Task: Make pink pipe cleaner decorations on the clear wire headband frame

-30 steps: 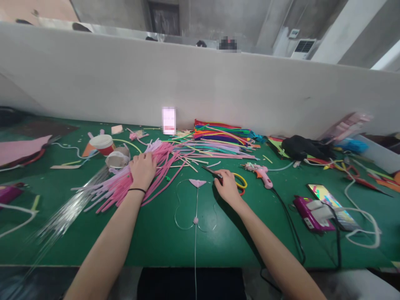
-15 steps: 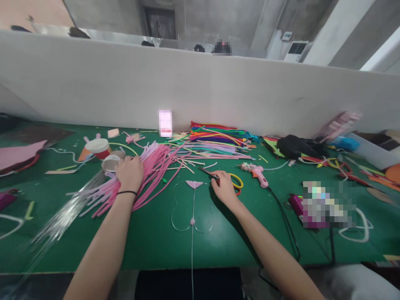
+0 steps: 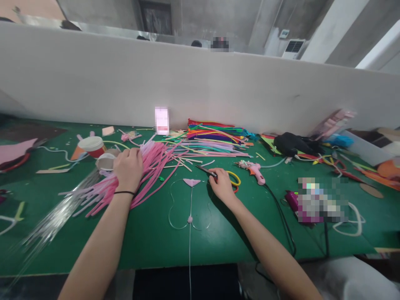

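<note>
My left hand (image 3: 128, 168) is closed over a loose bundle of pink and lilac pipe cleaners (image 3: 158, 160), its fingertips hidden among the stems. Around the middle of a pair of scissors (image 3: 235, 178) with yellow and red handles, my right hand (image 3: 222, 185) is wrapped, and the blades point left. Between both hands lies a thin clear wire shape (image 3: 170, 212) with two rounded loops. It carries a small lilac triangular piece (image 3: 191, 182) on top and a lilac ball (image 3: 190, 219) lower down. A straight stem runs from it past the table's front edge.
A pink glue gun (image 3: 256, 173) with a black cord lies right of the scissors. Multicoloured pipe cleaners (image 3: 215, 133) are stacked by the white partition (image 3: 200, 83). Paper cups (image 3: 93, 146) and silvery wires (image 3: 59, 214) are at left; a phone (image 3: 161, 121) stands at the back.
The view has shifted slightly, so everything sits a little further left. Both hands stay in nearly the same places, with only small movement of the left fingers.
</note>
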Demonstrator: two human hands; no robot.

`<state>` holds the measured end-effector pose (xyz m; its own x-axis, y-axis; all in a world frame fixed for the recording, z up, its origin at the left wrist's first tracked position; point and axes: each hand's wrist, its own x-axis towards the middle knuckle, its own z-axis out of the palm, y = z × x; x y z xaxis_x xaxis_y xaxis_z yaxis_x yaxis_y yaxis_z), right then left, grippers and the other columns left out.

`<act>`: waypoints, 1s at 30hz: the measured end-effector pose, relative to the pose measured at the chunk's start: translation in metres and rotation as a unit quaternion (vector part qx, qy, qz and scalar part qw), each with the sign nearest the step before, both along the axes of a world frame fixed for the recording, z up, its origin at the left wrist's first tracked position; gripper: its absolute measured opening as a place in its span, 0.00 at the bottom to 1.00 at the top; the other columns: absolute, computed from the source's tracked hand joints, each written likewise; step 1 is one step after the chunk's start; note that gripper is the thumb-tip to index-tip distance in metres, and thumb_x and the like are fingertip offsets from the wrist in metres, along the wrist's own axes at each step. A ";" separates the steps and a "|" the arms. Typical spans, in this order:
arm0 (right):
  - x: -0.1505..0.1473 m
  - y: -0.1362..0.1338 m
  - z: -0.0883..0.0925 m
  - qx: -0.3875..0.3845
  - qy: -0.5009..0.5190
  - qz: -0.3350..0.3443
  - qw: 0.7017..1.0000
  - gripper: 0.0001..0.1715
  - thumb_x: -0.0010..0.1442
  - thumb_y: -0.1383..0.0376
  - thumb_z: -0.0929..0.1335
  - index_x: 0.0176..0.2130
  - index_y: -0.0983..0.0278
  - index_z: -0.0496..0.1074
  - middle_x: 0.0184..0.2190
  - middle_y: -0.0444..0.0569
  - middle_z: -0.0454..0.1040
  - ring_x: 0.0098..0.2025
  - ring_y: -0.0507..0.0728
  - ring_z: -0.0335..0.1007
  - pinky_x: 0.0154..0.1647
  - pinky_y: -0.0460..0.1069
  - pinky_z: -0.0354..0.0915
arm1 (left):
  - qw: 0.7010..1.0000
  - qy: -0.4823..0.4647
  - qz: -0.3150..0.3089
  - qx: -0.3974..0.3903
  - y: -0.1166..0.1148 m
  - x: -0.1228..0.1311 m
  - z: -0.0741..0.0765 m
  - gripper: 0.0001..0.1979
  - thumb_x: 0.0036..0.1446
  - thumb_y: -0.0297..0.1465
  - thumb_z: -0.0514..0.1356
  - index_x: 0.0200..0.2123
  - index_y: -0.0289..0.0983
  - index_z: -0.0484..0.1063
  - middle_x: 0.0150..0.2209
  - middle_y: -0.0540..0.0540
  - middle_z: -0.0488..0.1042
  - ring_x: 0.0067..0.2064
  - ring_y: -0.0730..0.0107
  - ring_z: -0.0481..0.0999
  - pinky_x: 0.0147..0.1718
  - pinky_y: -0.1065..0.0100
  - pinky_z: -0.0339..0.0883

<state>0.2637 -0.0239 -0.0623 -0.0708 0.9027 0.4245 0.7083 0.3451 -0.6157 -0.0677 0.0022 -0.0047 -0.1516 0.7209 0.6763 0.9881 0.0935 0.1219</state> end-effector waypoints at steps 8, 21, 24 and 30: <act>-0.002 -0.004 0.014 -0.027 0.165 0.050 0.985 0.14 0.58 0.59 0.69 0.43 0.62 0.76 0.42 0.53 0.76 0.45 0.60 0.70 0.48 0.57 0.65 | 0.962 0.019 -0.252 0.098 -0.011 0.044 -0.003 0.13 0.67 0.34 0.52 0.46 0.37 0.74 0.36 0.41 0.76 0.41 0.59 0.73 0.41 0.61 0.63; -0.002 -0.006 0.025 -0.112 0.326 0.108 0.932 0.16 0.57 0.58 0.70 0.45 0.62 0.74 0.39 0.50 0.79 0.40 0.57 0.74 0.42 0.53 0.70 | 0.921 0.140 -0.363 0.012 -0.027 0.098 -0.016 0.10 0.67 0.31 0.52 0.41 0.36 0.73 0.31 0.45 0.75 0.35 0.63 0.73 0.35 0.64 0.60; 0.006 0.015 0.027 -0.036 0.078 0.043 0.995 0.11 0.60 0.66 0.66 0.43 0.62 0.75 0.42 0.52 0.77 0.44 0.59 0.71 0.48 0.56 0.67 | 0.968 0.087 -0.235 0.006 -0.015 0.074 -0.009 0.12 0.67 0.34 0.51 0.41 0.37 0.74 0.36 0.41 0.76 0.41 0.57 0.73 0.40 0.60 0.60; 0.000 0.066 0.041 -0.004 -0.254 0.032 0.967 0.10 0.55 0.77 0.67 0.32 0.66 0.77 0.38 0.59 0.75 0.47 0.65 0.64 0.50 0.57 0.61 | 0.995 -0.027 -0.090 -0.020 -0.005 0.037 -0.006 0.18 0.63 0.29 0.50 0.52 0.33 0.71 0.54 0.31 0.70 0.55 0.43 0.65 0.52 0.47 0.56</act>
<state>0.2637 0.0424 -0.0209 -0.3238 0.8930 0.3127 0.8975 0.3945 -0.1972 -0.0304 -0.0030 -0.0104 -0.0519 0.7663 0.6404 0.9815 -0.0791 0.1743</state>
